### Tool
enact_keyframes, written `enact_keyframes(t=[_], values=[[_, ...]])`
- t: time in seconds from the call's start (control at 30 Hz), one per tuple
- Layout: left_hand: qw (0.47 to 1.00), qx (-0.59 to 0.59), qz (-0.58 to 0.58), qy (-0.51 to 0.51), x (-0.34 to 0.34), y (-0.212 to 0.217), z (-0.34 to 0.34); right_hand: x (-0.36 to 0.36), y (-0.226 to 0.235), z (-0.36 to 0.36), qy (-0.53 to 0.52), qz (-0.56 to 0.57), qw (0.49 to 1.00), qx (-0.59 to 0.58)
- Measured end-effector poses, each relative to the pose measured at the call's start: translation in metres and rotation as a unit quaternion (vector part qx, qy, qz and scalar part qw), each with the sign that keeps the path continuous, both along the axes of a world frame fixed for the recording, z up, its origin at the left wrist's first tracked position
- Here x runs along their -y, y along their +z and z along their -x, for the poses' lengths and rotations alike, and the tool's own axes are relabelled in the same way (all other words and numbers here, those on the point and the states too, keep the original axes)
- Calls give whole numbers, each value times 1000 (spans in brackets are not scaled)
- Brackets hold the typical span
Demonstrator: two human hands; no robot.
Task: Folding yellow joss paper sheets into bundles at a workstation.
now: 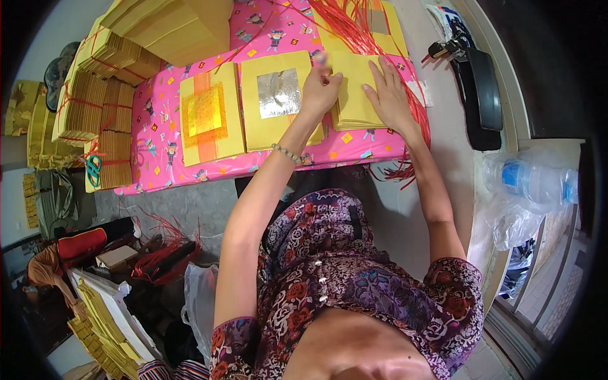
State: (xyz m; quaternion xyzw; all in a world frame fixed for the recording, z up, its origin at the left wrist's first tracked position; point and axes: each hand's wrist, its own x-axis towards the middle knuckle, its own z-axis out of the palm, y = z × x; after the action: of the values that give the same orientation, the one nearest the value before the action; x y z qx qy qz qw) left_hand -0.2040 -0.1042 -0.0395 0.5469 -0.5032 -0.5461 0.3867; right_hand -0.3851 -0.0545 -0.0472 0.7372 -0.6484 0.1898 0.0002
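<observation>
Floral purple fabric of the person's blouse (354, 285) fills the near foreground, and both bare forearms are stretched away from it over a low table covered in a pink patterned cloth (164, 152). The left hand (321, 85), a bead bracelet (286, 153) at its wrist, is seen pinching the near corner of the top yellow sheet on a stack of plain yellow paper (354, 95). The right hand (391, 95) is laid flat and open on the same stack, pressing it down. The step is judged best done with the stack kept pinned, so that only one sheet is lifted. Just left lie a sheet with a silver foil square (278, 94) and one with gold foil (204, 113). Farther off, red strings (354, 25) and tied yellow bundles (95, 95) are visible.
</observation>
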Motion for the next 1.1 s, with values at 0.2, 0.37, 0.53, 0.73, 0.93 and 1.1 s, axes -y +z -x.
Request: enact_keyframes(t=[0.2, 0.37, 0.53, 0.73, 0.93, 1.1], values=[[980, 69, 177, -58, -37, 15, -69, -1, 7, 5, 14, 10, 1000, 26], [930, 248, 259, -85, -68, 22, -126, -3, 45, -18, 16, 64, 997, 32], [880, 334, 307, -138, -83, 29, -140, -16, 77, -56, 175, 95, 973, 115], [872, 344, 318, -140, -86, 18, -142, -35, 59, -101, 275, 27, 960, 40], [882, 315, 316, -149, -84, 12, -148, -32, 42, -109, 293, -37, 955, -30], [898, 287, 301, -140, -82, 7, -153, -25, 43, -107, 298, -57, 953, -11]])
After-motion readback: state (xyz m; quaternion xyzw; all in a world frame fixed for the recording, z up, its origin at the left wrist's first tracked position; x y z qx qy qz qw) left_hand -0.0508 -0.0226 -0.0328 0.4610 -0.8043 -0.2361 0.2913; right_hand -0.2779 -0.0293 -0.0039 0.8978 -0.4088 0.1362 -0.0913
